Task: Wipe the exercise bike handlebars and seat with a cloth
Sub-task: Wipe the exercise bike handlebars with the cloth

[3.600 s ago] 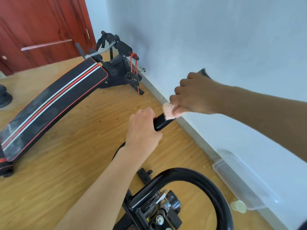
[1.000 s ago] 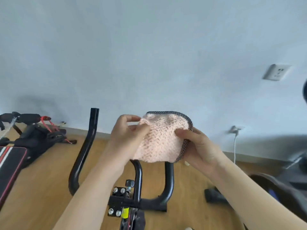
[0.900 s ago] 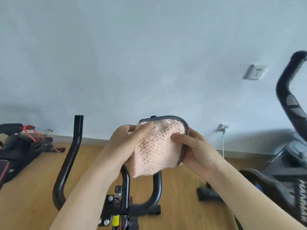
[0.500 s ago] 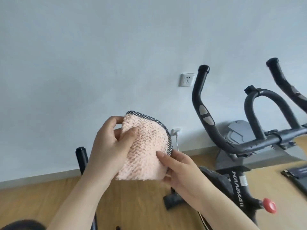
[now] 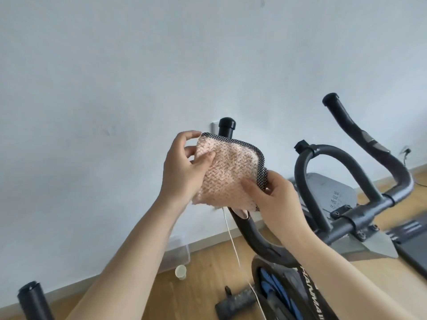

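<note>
A pink fluffy cloth [image 5: 228,174] with a black dotted border is held up between both hands in mid-air. My left hand [image 5: 184,167] pinches its left edge with thumb and fingers. My right hand [image 5: 275,202] pinches its lower right corner. Behind the cloth rises the left horn of a dark exercise bike handlebar [image 5: 254,232], its capped tip [image 5: 227,125] showing above the cloth. The centre loop [image 5: 323,155] and the right horn [image 5: 355,132] of the handlebar stand to the right. The seat is out of view.
A pale wall fills the background. A clear plastic box [image 5: 178,255] and a small round lid [image 5: 180,271] lie on the wooden floor by the baseboard. A white cord [image 5: 233,241] hangs down. Another black bar end [image 5: 30,296] sits at lower left.
The view swung right from the first bike to a second one, whose handlebar now stands close behind the cloth. Both hands kept hold of the cloth and raised it toward the left horn.
</note>
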